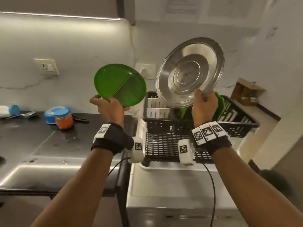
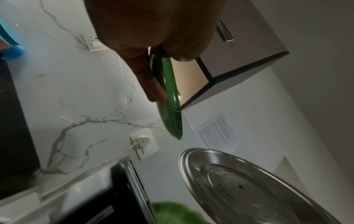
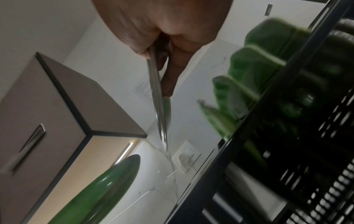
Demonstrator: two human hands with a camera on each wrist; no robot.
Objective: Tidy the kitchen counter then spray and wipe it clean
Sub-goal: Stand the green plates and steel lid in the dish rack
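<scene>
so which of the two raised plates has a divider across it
The green plate in the left hand; the steel plate in the right hand shows only concentric rings.

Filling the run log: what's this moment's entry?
left hand: holds green plate | right hand: holds steel plate | both above dish rack

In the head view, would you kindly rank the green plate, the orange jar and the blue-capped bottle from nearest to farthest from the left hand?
1. Green plate: gripped by its lower rim in the left hand.
2. Orange jar: on the dark counter, to the hand's left.
3. Blue-capped bottle: lying at the counter's far left edge.
</scene>
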